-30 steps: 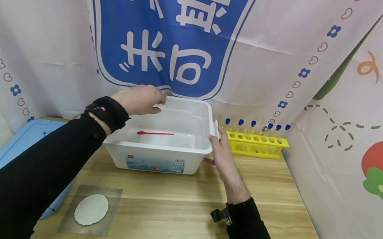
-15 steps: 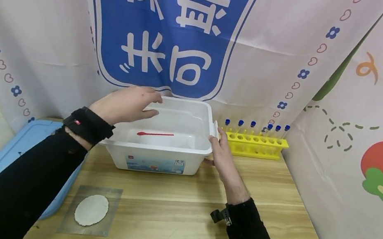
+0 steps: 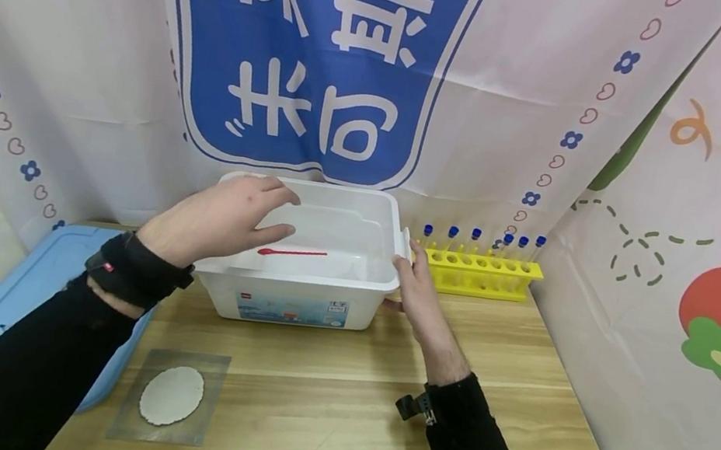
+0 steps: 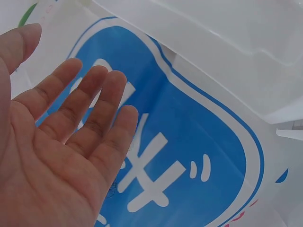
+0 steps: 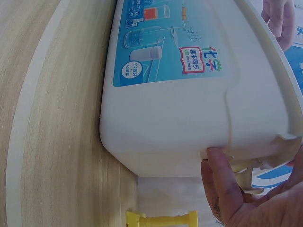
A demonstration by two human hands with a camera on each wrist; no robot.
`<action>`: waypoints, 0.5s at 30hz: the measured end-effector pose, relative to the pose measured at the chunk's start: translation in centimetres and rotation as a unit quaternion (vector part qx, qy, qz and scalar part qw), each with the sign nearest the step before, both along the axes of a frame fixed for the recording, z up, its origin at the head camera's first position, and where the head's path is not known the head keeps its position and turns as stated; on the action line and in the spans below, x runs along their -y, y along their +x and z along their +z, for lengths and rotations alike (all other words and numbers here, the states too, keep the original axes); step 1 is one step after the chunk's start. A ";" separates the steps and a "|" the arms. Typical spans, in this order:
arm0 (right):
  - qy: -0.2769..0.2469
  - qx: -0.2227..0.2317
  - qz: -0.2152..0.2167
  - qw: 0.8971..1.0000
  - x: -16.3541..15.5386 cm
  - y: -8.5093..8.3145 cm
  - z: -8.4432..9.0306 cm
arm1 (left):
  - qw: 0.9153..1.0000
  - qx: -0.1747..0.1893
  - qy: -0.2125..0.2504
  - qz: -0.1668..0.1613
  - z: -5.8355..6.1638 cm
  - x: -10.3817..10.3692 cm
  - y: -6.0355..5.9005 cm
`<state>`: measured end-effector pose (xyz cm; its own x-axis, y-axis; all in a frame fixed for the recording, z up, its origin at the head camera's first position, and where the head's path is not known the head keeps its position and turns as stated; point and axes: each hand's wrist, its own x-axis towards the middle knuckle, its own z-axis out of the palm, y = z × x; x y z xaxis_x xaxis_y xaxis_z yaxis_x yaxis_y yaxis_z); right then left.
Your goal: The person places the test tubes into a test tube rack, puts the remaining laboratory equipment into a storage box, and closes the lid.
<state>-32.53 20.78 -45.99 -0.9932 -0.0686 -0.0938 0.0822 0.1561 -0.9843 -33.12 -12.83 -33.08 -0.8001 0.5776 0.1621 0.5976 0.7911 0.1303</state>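
A white plastic storage box (image 3: pixel 362 305) with a blue label on its front stands against the back curtain. On its floor lies a thin red spatula (image 3: pixel 267 251). My left hand (image 3: pixel 216 218) hovers over the box's left end, fingers loosely spread. The left wrist view shows that palm bare and holding nothing. With my right hand (image 3: pixel 421 290) I grip the box's right end. In the right wrist view, my thumb and fingers curl around the clip handle (image 5: pixel 245 178) below the rim.
A yellow rack (image 3: pixel 479 281) of blue-capped test tubes stands right of the box. At the left lies a blue lid (image 3: pixel 67 245), partly under my left arm. A white round disc (image 3: pixel 172 396) on a clear sheet (image 3: pixel 202 420) lies at the front left of the wooden table (image 3: pixel 317 407).
My left hand has drawn back to the left and lower, from the box's far side to over its left end. The right hand and the box have stayed in place.
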 end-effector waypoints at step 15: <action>-0.006 0.001 0.001 1.000 0.0 0.0 0.0 | 0.998 -0.036 0.003 -0.051 -1.7 0.3 4.3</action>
<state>-32.49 20.80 -46.03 -0.9930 -0.0709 -0.0944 0.0835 0.1435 -0.9861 -28.83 -13.10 -34.75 -0.7229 0.6548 0.2207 0.6834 0.7248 0.0878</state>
